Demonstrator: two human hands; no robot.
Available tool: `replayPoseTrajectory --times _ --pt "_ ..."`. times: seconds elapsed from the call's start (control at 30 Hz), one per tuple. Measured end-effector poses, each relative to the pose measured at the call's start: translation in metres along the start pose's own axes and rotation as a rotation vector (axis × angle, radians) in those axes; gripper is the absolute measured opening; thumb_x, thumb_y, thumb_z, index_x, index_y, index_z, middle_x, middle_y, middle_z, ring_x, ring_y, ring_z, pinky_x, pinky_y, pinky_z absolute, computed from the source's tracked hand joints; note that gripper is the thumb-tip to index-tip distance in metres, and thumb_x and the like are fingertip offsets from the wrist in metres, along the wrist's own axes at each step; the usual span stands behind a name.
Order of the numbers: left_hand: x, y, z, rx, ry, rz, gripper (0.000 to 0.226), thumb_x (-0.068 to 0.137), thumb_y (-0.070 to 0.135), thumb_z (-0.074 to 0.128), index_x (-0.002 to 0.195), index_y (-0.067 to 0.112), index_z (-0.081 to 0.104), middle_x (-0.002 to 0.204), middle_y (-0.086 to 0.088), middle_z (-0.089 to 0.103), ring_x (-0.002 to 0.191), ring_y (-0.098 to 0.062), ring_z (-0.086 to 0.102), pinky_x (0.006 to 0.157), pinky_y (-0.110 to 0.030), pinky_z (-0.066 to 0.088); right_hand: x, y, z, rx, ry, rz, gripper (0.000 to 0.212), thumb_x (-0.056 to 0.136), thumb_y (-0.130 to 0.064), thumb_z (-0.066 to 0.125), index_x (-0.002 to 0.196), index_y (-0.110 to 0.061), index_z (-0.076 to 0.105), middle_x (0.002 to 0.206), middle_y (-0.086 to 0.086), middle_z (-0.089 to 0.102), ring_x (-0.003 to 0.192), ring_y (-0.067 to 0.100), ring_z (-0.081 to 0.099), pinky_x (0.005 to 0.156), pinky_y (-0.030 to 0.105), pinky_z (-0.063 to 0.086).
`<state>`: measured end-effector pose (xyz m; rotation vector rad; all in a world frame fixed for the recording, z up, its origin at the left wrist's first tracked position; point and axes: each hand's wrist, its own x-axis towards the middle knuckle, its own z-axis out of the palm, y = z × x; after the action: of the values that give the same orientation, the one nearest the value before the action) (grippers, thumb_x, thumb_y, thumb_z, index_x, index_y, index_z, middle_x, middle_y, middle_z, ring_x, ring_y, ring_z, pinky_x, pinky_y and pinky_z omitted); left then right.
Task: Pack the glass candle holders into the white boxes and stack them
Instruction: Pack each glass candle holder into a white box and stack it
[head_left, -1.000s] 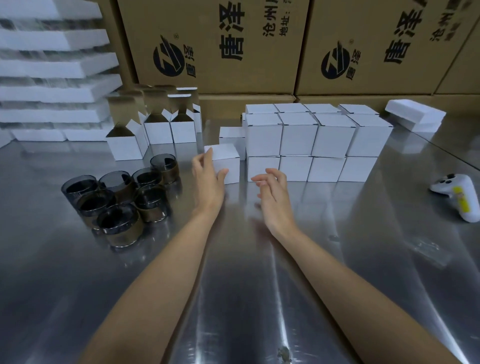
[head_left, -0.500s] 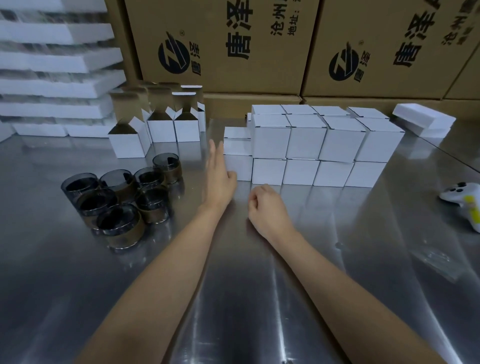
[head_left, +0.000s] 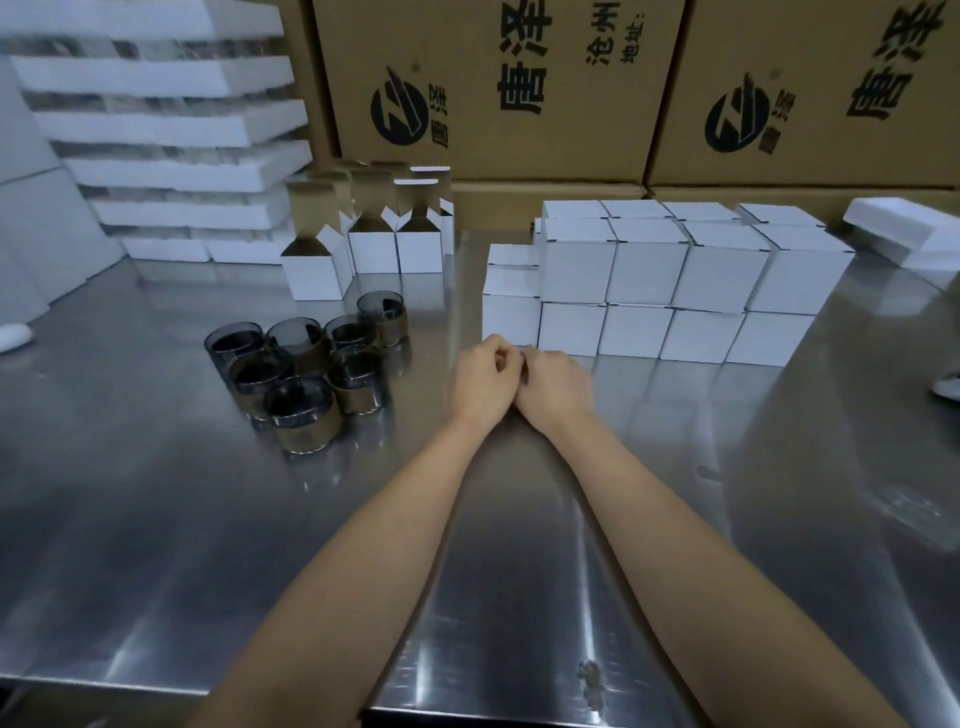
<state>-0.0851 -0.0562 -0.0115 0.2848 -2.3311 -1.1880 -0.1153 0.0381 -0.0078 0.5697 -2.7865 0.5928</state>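
Note:
Several dark glass candle holders (head_left: 304, 371) with brown bands stand clustered left of centre on the steel table (head_left: 156, 519). Behind them stand several open white boxes (head_left: 374, 249) with flaps up. A two-layer stack of closed white boxes (head_left: 649, 280) fills the centre right. My left hand (head_left: 480, 382) and my right hand (head_left: 553, 387) rest side by side on the table just in front of the stack's left end. Both have curled fingers and hold nothing, knuckles touching.
White foam trays (head_left: 171, 130) are piled at the back left. Large brown cartons (head_left: 493, 88) line the back. Flat white pieces (head_left: 904, 234) lie at the far right, and a white object (head_left: 948, 387) sits at the right edge.
The left hand has let go of the closed box, which now sits at the stack's left end, and curled shut. Both hands drew back together in front of the stack.

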Motion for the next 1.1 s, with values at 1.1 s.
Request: replayPoseTrajectory --times 1.1 --pt "0.185 -0.082 -0.129 0.385 0.205 -0.474 0.038 0.097 0.014 0.046 0.132 0.002 0.041 0.134 -0.019 0.051 0.124 -0.037 0.049 0.103 -0.046 0.042 0.012 0.008 0.012 -0.051 -0.006 -0.036 0.013 0.092 -0.017 0.041 0.096 -0.012 0.052 0.083 0.009 0.062 0.077 0.032 0.055 0.062 0.034 0.034"
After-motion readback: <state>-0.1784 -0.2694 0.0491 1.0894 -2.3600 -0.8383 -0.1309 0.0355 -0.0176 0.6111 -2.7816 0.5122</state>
